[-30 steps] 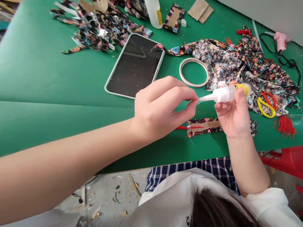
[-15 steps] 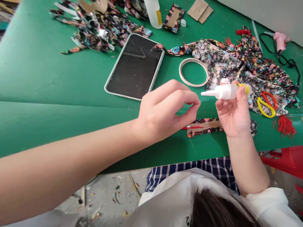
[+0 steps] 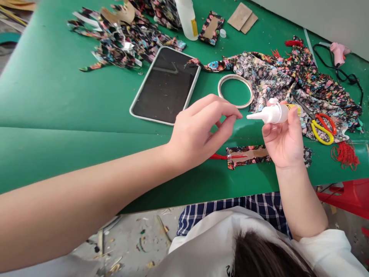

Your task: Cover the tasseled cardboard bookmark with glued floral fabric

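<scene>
My right hand (image 3: 284, 144) grips a small white glue bottle (image 3: 278, 114) with a yellow label, held nearly level above the table. Its pointed nozzle faces left, and a little white cap sits on its upper side. Just left of the nozzle tip is my left hand (image 3: 198, 132), thumb and fingertips drawn close together; whatever may be between them is too small to make out. Below both hands lies a floral fabric strip (image 3: 253, 157) with brown card on it and a red tassel (image 3: 219, 156) at its left end. My right hand hides part of the strip.
A tablet (image 3: 165, 86) and a tape roll (image 3: 220, 86) lie beyond my hands. On the right are floral fabric (image 3: 268, 73), scissors (image 3: 323, 130), red threads (image 3: 346, 155) and a pink glue gun (image 3: 339, 54). Fabric scraps (image 3: 115, 42) and a larger bottle (image 3: 188, 23) stand further back.
The fingers of my left hand have straightened somewhat from a rounded pinch, the tips now slightly higher. More of the red tassel shows. My right hand keeps its grip on the glue bottle.
</scene>
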The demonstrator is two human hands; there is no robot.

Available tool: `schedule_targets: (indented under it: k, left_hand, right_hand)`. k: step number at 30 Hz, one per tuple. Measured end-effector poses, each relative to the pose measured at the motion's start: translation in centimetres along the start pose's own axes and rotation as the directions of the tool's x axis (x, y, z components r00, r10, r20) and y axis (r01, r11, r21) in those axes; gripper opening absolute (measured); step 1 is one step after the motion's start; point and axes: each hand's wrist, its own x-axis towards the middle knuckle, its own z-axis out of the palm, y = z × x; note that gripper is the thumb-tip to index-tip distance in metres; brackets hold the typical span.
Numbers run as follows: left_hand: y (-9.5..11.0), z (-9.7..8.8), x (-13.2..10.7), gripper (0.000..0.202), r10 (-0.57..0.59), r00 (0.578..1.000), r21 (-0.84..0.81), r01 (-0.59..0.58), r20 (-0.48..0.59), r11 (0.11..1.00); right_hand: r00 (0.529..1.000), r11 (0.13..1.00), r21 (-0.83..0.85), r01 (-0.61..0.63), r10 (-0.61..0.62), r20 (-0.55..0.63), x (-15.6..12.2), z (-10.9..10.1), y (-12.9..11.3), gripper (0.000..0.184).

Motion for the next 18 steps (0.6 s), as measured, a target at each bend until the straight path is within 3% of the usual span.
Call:
schedule_targets:
  k: [4, 9, 15, 18]
  left_hand:
    - [-0.4, -0.1, -0.1, 0.021, -0.029, 0.999, -0.156, 0.035, 0.038, 0.987]
    - [-0.1, -0.3, 0.1, 0.022, -0.144, 0.981, -0.129, 0.161, 0.128, 0.979]
    - [-0.3, 0.6, 0.2, 0.022, -0.347, 0.890, -0.305, 0.433, 0.296, 0.849]
    - [-0.6, 1.0, 0.1, 0.019, -0.400, 0.869, -0.345, 0.486, 0.292, 0.803]
  right_hand:
    - [1.000, 1.000, 0.027, -0.003, 0.003, 0.017, 0.0, 0.0, 0.0, 0.032]
    - [0.999, 0.996, 0.080, -0.036, 0.035, 0.020, 0.0, 0.1, -0.1, 0.035]
    - [0.999, 0.991, 0.127, -0.032, 0.034, -0.017, 0.4, 0.0, -0.1, 0.038]
    - [0.999, 0.984, 0.169, -0.051, 0.053, -0.012, 0.5, -0.1, 0.0, 0.040]
